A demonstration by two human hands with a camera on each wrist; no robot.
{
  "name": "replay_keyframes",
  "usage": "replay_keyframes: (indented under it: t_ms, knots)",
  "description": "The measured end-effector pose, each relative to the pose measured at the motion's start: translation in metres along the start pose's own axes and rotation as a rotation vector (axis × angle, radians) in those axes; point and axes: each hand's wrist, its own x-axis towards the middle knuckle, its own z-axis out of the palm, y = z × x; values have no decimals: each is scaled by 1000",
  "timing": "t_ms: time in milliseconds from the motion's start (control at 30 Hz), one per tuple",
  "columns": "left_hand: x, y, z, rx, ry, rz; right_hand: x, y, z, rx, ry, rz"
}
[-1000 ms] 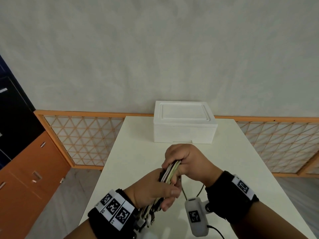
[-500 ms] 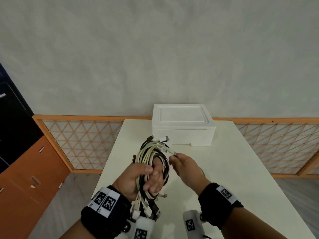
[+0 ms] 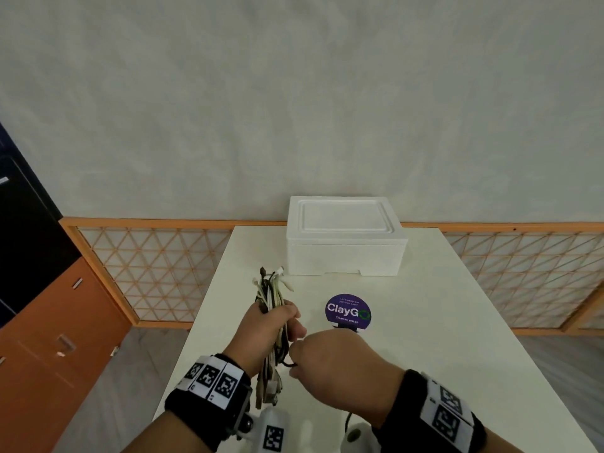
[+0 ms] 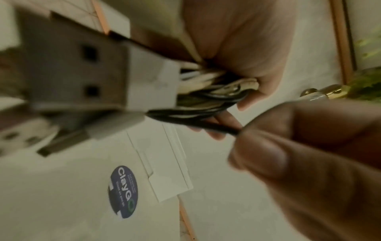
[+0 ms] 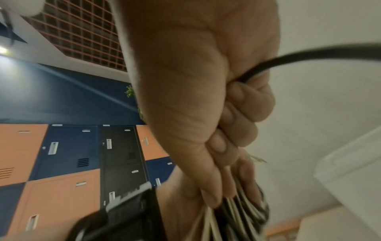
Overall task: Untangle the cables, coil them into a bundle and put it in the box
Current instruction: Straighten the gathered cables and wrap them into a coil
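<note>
The cable bundle (image 3: pixel 274 317) is gripped tight in the left hand (image 3: pixel 268 325), held above the tabletop (image 3: pixel 425 338). One black cable (image 5: pixel 309 56) is pinched in the curled fingers of the right hand (image 3: pixel 330 364), right beside it. The closed white foam box (image 3: pixel 346 237) is parked at the far edge, a purple ClayGo sticker (image 3: pixel 348 312) stuck between.

White box (image 3: pixel 346 243) on cream table (image 3: pixel 425 338); purple round sticker (image 3: pixel 348 312), frame centre; black-and-white cables (image 3: pixel 273 308); orange lattice panels (image 3: pixel 157 266); checkered wristbands (image 3: pixel 212 377).
</note>
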Motion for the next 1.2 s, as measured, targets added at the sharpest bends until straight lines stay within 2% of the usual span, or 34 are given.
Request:
replay_keyframes:
  t_ms: [100,200,300,333,400,467,567,633,700,767,900,1000,1033,1133,1200]
  knots:
    - [-3,-11,1,93,-11,5,2,5,-10,55,-21,-5]
    - [-2,-17,4,130,-56,-23,3,13,-29,112,73,-39]
    - [-7,-13,7,388,-242,1,4,22,-34,97,229,-205]
    - [-10,-14,8,390,-295,19,6,24,-35,95,274,-242]
    - [-15,-14,10,233,-350,-2,11,29,-35,110,339,-271]
    - [-17,-17,11,-29,-370,-102,15,38,-32,174,359,-218]
    - [-15,-16,11,-192,-464,-264,20,55,-20,364,421,-100]
    - [-15,-19,9,-241,-571,-267,23,63,-10,466,411,-7]
    - [-18,-21,8,-252,-642,-187,27,67,0,530,343,65]
    - [-22,-21,9,-210,-651,-124,31,66,6,557,296,100]
    - [-27,-14,3,-198,-635,-72,34,73,17,495,352,135]
    - [-26,-7,-6,-267,-661,-9,24,87,35,358,216,264]
    - [-26,-4,-8,-280,-661,9,19,89,43,344,211,282]
    - [-24,-3,-5,-302,-668,53,9,64,56,518,263,278]
    - [-23,-5,0,-365,-686,65,14,46,68,415,204,195]
